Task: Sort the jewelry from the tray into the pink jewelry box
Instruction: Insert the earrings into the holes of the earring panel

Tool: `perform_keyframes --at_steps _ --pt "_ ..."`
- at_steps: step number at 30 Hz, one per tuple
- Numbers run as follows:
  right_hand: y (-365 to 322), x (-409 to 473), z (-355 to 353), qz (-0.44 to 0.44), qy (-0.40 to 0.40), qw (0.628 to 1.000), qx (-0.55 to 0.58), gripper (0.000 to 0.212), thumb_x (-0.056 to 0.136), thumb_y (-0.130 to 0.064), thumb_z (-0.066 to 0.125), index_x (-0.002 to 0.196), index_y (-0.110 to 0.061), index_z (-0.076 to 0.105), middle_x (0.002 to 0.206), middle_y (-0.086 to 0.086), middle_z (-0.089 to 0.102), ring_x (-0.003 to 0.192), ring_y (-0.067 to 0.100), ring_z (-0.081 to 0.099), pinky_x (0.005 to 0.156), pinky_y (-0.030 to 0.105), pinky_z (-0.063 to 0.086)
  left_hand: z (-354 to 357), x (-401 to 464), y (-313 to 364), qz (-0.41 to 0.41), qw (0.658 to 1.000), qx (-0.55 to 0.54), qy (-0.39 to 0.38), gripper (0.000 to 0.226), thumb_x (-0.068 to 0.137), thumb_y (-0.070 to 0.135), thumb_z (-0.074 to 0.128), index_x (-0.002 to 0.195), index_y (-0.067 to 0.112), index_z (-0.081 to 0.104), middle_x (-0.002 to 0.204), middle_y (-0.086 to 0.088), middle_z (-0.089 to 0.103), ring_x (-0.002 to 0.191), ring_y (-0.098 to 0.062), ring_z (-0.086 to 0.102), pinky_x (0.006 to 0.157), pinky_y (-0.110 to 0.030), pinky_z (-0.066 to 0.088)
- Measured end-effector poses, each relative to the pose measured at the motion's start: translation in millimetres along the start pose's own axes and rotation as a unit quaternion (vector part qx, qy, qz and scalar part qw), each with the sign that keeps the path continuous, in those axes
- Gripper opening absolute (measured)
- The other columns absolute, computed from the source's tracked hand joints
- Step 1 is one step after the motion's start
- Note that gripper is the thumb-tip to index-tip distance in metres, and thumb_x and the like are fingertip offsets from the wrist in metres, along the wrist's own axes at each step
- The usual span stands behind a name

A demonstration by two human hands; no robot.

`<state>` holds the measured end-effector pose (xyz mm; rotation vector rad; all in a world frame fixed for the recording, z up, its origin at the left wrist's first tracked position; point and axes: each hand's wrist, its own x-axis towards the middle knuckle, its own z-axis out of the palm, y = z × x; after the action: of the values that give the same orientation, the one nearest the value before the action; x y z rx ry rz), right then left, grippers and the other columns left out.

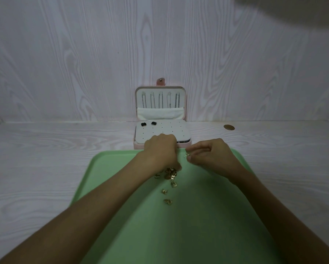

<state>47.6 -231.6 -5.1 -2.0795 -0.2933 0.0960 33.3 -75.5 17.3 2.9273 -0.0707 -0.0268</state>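
A pale green plastic tray [121, 216] lies on a white wood-grain table [45, 149], its far edge just beside an open pink jewelry box [160, 130] that stands against the white wood-grain wall [83, 54]; the box's upright lid [160, 103] holds a row of thin dark chains [160, 100] hanging above a white fabric pocket [159, 113]; its flat white perforated earring panel [159, 132] carries two small black pieces [148, 124] near the far left corner.

A loose cluster of small gold jewelry pieces [169, 174] sits near the middle of the tray's far half, with a few strays trailing toward the viewer, the nearest a gold piece [167, 201] lying alone.

The left hand [160, 151] reaches down onto the cluster, fingers curled over the pieces; whether it actually grasps one I cannot tell, since the fingertips are hidden; the right hand [211, 154] hovers over the tray's far edge, pinching a tiny glinting earring [187, 155] between thumb and forefinger.

A round hole [229, 127] shows in the table to the right of the box.
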Motion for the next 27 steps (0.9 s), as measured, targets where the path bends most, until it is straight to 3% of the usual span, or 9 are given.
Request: perform_keyframes --at_steps 4,7,10,12,15,19,21,22,27 --pt "0.8 0.0 -0.3 -0.020 0.020 0.999 -0.026 0.019 0.074 -0.010 0.076 0.092 -0.018 0.075 0.077 0.000 0.072 0.064 -0.001 0.060 0.061 0.003 0.043 0.8 -1.5 -4.5 0.026 1.000 0.009 -0.007 0.028 0.076 0.029 0.075 0.099 0.014 0.069 0.096 -0.004 0.068 0.091 -0.024 0.061 0.069 -0.029 0.044" --pt "1.4 0.6 -0.2 -0.028 0.024 0.999 -0.039 0.018 0.074 -0.008 0.076 0.090 -0.017 0.076 0.077 0.000 0.072 0.063 -0.001 0.060 0.061 0.002 0.043 0.3 -2.7 -15.3 0.047 0.997 -0.037 -0.045 0.008 0.082 0.024 0.069 0.088 0.019 0.072 0.085 0.003 0.068 0.082 -0.017 0.062 0.068 -0.026 0.045" --pt "1.8 0.4 -0.6 -0.033 0.016 0.999 -0.039 0.017 0.073 -0.008 0.076 0.087 -0.017 0.077 0.077 0.002 0.072 0.064 0.001 0.060 0.062 0.003 0.045 -2.1 -3.9 -30.2 0.060 0.982 -0.163 -0.073 0.010 0.089 0.020 0.063 0.088 0.019 0.072 0.072 0.009 0.064 0.064 -0.003 0.055 0.064 -0.022 0.044" --pt "1.9 0.1 -0.8 -0.031 0.006 0.999 -0.033 0.016 0.074 -0.010 0.077 0.087 -0.018 0.076 0.077 0.002 0.073 0.065 0.002 0.062 0.063 0.005 0.047 -3.4 -7.3 -38.4 0.029 0.949 -0.308 -0.068 0.015 0.089 0.021 0.063 0.097 0.013 0.074 0.079 0.002 0.071 0.064 -0.004 0.058 0.064 -0.018 0.048" --pt "0.9 -0.1 -0.1 -0.016 -0.015 1.000 -0.005 0.016 0.072 -0.012 0.079 0.086 -0.018 0.074 0.078 0.002 0.074 0.067 0.005 0.067 0.065 0.012 0.052 -3.9 -14.5 -46.4 -0.053 0.862 -0.495 -0.093 0.017 0.088 0.018 0.064 0.098 0.008 0.073 0.081 0.001 0.074 0.060 -0.001 0.062 0.056 -0.011 0.050" --pt "1.0 -0.4 1.6 -0.001 -0.019 1.000 0.012 0.015 0.071 -0.011 0.080 0.083 -0.016 0.072 0.074 0.002 0.074 0.066 0.007 0.067 0.068 0.020 0.054 -6.2 -16.9 -52.6 -0.115 0.759 -0.628 -0.126 0.022 0.083 0.015 0.067 0.101 0.003 0.073 0.095 -0.009 0.074 0.067 -0.004 0.069 0.066 -0.014 0.056" --pt "1.1 -0.8 2.9 -0.001 -0.022 1.000 0.004 0.015 0.071 -0.011 0.080 0.083 -0.016 0.072 0.073 0.001 0.074 0.066 0.006 0.068 0.067 0.019 0.055 -9.0 -18.4 -54.3 -0.122 0.734 -0.655 -0.130 0.024 0.082 0.015 0.068 0.102 0.003 0.072 0.098 -0.010 0.074 0.072 -0.006 0.071 0.067 -0.015 0.057" --pt "1.0 -0.7 3.6 -0.002 -0.024 1.000 0.000 0.015 0.071 -0.011 0.080 0.083 -0.016 0.072 0.072 0.000 0.074 0.066 0.006 0.068 0.067 0.018 0.054 -10.7 -20.2 -55.0 -0.119 0.740 -0.651 -0.121 0.023 0.081 0.014 0.069 0.102 0.005 0.073 0.097 -0.009 0.074 0.072 -0.006 0.070 0.065 -0.015 0.057" --pt "0.2 -2.2 4.9 0.002 -0.035 0.999 0.013 0.018 0.071 -0.013 0.080 0.086 -0.019 0.073 0.072 0.000 0.074 0.068 0.005 0.069 0.063 0.013 0.052 -14.6 -27.9 -64.3 -0.091 0.831 -0.549 0.004 0.018 0.082 0.020 0.071 0.100 0.021 0.073 0.093 0.007 0.075 0.075 0.003 0.066 0.062 -0.011 0.051"
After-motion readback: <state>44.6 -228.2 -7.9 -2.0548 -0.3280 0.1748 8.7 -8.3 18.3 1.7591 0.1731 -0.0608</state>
